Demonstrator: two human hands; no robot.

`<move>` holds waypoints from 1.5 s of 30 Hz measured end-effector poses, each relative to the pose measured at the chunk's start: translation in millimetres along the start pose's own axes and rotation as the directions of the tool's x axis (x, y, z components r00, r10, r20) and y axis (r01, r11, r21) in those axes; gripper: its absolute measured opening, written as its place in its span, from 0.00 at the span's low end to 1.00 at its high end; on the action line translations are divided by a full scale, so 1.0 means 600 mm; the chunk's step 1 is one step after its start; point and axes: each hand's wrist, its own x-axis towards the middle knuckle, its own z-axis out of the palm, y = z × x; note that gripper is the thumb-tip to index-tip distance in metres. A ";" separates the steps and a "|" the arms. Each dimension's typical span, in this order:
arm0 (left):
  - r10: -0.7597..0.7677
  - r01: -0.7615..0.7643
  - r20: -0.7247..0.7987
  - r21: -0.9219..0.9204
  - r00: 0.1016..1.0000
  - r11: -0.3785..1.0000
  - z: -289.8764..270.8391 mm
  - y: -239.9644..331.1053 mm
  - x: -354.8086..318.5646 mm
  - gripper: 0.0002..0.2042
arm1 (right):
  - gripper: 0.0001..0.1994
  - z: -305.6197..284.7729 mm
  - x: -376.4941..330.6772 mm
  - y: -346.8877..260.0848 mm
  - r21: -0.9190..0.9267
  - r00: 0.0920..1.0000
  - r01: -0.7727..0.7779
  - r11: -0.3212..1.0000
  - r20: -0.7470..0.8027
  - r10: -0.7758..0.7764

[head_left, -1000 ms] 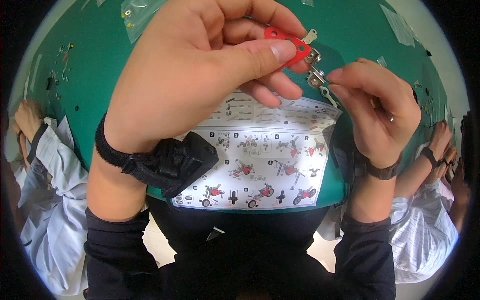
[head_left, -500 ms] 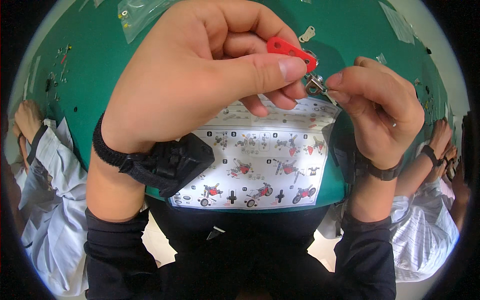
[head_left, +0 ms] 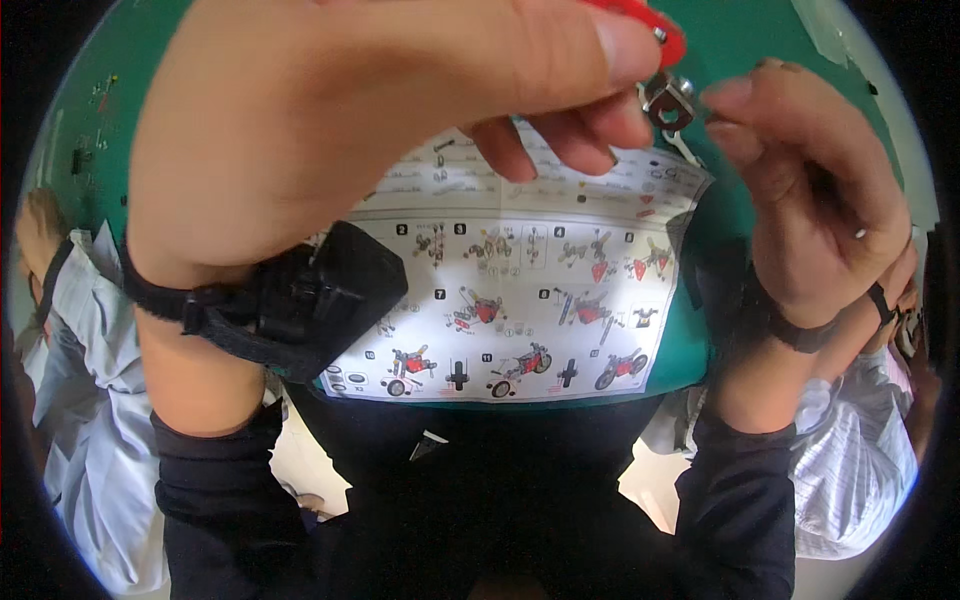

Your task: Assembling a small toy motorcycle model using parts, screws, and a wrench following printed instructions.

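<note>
My left hand [head_left: 400,110] is closed on a red perforated plate [head_left: 665,40], pinched under the thumb at the top edge of the view. A small silver bracket [head_left: 668,103] with a bolt hangs just below the plate, beside my left fingertips. My right hand [head_left: 815,190] is close on the bracket's right, thumb and forefinger curled toward each other. A tiny shiny bit shows against that hand's palm side; motion blur and the fingers hide what the hand holds.
A printed instruction sheet [head_left: 520,290] with pictures of a model motorcycle lies under my hands on the green table [head_left: 740,30]. A small silver spanner [head_left: 684,150] lies by its upper right corner. Small loose parts [head_left: 85,150] are at far left. People sit at both sides.
Both my hands have moved up in the view, the right one also rightward. The red plate and bracket rose with the left hand. My right fingertips stand slightly farther from the bracket.
</note>
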 end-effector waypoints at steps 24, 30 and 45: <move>0.032 -0.033 0.016 0.076 0.999 0.997 0.061 -0.010 0.030 0.10 | 0.06 -0.058 -0.047 0.049 -0.044 0.972 -0.177 0.983 0.147 0.182; 0.059 -0.059 0.001 0.118 0.998 0.991 0.052 -0.017 0.030 0.10 | 0.06 -0.059 -0.055 0.047 -0.034 0.966 -0.198 0.980 0.163 0.200; 0.130 -0.125 -0.011 0.197 0.992 0.972 0.043 -0.017 0.028 0.10 | 0.05 -0.041 -0.048 0.036 -0.034 0.941 -0.259 0.965 0.217 0.260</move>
